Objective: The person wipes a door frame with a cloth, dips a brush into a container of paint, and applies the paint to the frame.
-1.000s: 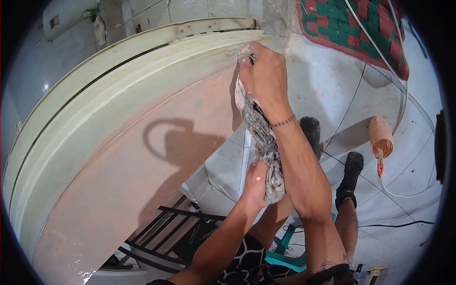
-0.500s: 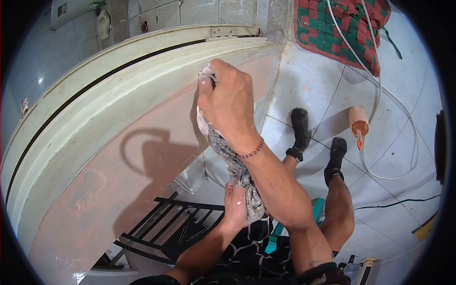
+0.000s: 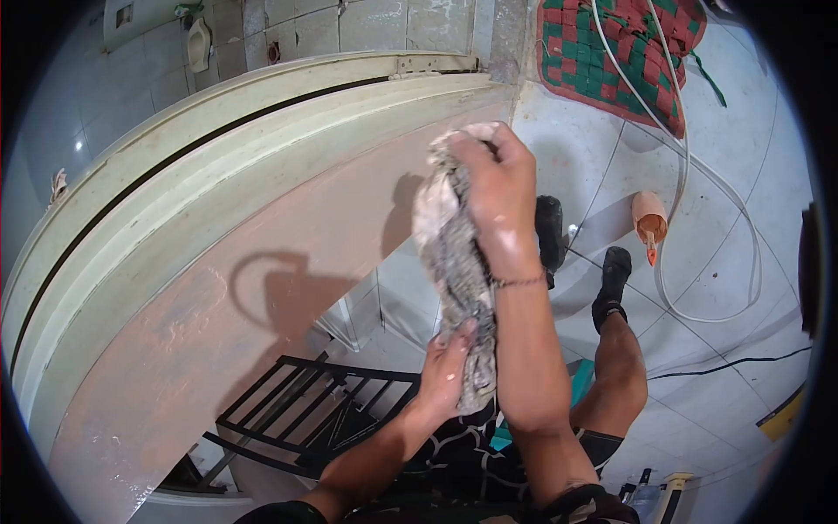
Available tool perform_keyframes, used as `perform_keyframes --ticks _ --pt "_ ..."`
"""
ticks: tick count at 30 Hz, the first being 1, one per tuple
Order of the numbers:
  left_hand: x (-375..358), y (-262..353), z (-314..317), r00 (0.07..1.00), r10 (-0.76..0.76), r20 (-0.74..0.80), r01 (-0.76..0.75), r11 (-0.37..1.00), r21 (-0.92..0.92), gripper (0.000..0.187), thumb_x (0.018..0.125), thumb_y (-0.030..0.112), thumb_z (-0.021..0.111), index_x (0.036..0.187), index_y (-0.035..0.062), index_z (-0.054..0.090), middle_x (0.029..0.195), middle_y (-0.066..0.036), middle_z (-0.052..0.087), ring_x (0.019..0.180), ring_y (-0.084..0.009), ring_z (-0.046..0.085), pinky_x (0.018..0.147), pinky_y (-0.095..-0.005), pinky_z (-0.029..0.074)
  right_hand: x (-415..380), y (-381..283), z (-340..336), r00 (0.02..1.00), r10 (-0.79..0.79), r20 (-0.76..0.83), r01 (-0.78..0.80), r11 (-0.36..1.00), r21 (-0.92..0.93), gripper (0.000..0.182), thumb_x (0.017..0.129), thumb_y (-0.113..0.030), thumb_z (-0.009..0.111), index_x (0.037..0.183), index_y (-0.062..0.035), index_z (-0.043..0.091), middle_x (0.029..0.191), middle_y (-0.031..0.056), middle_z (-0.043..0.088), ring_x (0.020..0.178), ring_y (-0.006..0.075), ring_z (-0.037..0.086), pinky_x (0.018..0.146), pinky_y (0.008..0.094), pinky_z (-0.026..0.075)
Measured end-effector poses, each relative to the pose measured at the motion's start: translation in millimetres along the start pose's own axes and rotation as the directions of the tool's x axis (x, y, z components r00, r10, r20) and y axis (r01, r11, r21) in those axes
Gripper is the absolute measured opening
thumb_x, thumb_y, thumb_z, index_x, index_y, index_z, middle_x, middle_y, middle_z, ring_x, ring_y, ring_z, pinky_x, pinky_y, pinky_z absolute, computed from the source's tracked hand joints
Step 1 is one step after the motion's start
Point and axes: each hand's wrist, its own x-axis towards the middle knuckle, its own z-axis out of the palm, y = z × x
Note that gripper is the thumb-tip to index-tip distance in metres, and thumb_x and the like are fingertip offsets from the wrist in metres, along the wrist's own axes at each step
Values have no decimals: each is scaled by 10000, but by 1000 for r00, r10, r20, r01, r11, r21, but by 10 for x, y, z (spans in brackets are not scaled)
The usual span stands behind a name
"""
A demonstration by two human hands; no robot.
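Note:
A crumpled grey and whitish rag (image 3: 458, 258) stretches between my two hands in front of me. My right hand (image 3: 504, 188) is closed around its upper end, away from my body. Lower down, near my lap, my left hand (image 3: 443, 371) grips the other end with the thumb laid over the cloth. Just left of the rag lies a pinkish, smeared door-like panel (image 3: 201, 306) with whitish streaks on its surface. The rag looks slightly blurred, and part of it is hidden behind my right fingers.
Cream frame mouldings (image 3: 262, 131) run along the panel's far side. A black slatted rack (image 3: 323, 397) stands at lower left. On the tiled floor are an orange cup-like container (image 3: 649, 214), a white cable (image 3: 742, 205), and a red and green woven mat (image 3: 602, 65).
My right hand has swung right, away from over the panel, and its wrist has turned. The twisted rag has loosened and spread wider between my hands.

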Motion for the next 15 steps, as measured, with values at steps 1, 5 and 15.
perform_keyframes --ticks 1,5,15 --pt "93 -58 50 1000 7 29 -4 995 -100 330 926 279 467 1104 7 520 1007 -84 604 841 -146 610 734 -291 514 63 44 -79 993 117 -10 -117 991 62 83 759 -41 602 797 31 584 715 72 623 657 107 560 627 262 453" --pt "205 3 117 996 42 79 -20 963 -268 312 923 259 493 1092 -1 527 979 -62 607 832 -126 602 737 -274 507 154 239 -9 992 25 128 -18 999 -49 107 758 -44 609 824 41 605 749 79 640 684 109 575 651 245 455" --pt "164 220 -174 987 127 102 -103 971 -215 429 934 299 442 1242 1 421 1132 -126 565 961 -220 600 841 -350 501 83 229 455 983 -160 -90 127 946 -298 141 710 -71 639 817 19 628 769 148 656 721 252 638 699 318 474"
